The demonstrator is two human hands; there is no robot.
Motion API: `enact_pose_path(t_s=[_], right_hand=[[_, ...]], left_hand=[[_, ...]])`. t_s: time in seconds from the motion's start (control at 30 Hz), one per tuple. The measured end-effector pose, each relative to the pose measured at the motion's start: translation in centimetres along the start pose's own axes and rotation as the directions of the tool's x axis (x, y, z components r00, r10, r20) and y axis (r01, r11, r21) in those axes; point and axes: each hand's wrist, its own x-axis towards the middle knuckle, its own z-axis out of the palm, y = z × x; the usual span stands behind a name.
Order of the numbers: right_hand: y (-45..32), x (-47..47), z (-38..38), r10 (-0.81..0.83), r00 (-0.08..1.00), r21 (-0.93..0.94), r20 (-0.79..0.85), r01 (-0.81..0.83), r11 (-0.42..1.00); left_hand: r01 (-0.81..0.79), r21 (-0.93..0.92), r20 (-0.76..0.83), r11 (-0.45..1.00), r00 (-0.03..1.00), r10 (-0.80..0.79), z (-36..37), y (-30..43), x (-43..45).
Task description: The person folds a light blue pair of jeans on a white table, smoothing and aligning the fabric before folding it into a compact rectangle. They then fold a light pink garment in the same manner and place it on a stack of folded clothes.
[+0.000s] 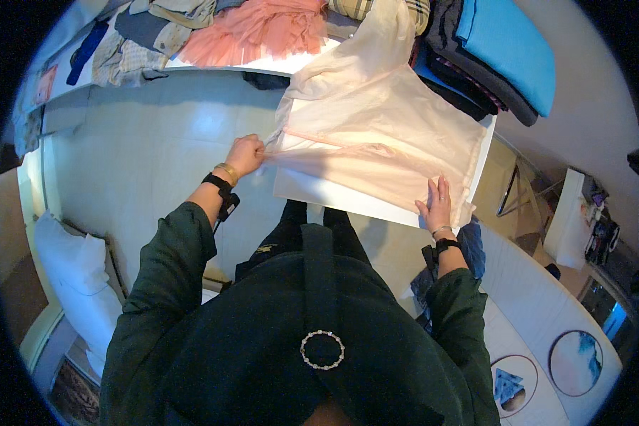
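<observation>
A thin, pale peach garment (394,106) lies spread over the white tabletop (330,190), its upper part running up to the far side. Its near edge is pinched in my left hand (246,153), which pulls the cloth out past the table's left edge. My right hand (436,205) rests with its fingers spread on the garment's near right corner, pressing rather than gripping. Creases run across the cloth between both hands, and the white surface shows through it.
A coral tulle skirt (261,32) and other clothes (144,32) lie on a white surface at the back left. Folded textiles, a blue one (511,53) on top, are stacked at the back right. A curved pale panel (527,277) stands at the right, white pillows (74,266) at the left.
</observation>
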Motion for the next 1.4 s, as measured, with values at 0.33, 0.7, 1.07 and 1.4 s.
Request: enact_pose_path(t_s=[0.33, 0.7, 1.07, 1.4], right_hand=[[-0.7, 0.3, -0.5, 0.109, 0.992, -0.01, 0.07, -0.108, 0.994], [-0.2, -0.2, -0.8, 0.071, 0.995, 0.012, 0.069, -0.072, 0.997], [0.0, -0.1, -0.7, 0.011, 0.999, 0.03, 0.039, -0.012, 0.999], [0.0, 0.5, -0.4, -0.033, 0.998, -0.019, 0.062, 0.034, 0.999]], left_hand=[[-0.006, -0.414, 0.019, 0.91, 1.0, 0.015, 0.9, 2.2, -1.1], [-0.329, 0.03, -0.172, 0.944, 0.929, 0.329, 2.2, 10.1, -0.3], [0.674, -0.619, 0.766, -0.404, 0.405, -0.499, 6.9, -1.2, -0.4], [0.538, 0.055, 0.168, -0.841, 0.826, 0.539, 13.7, -11.9, 1.4]])
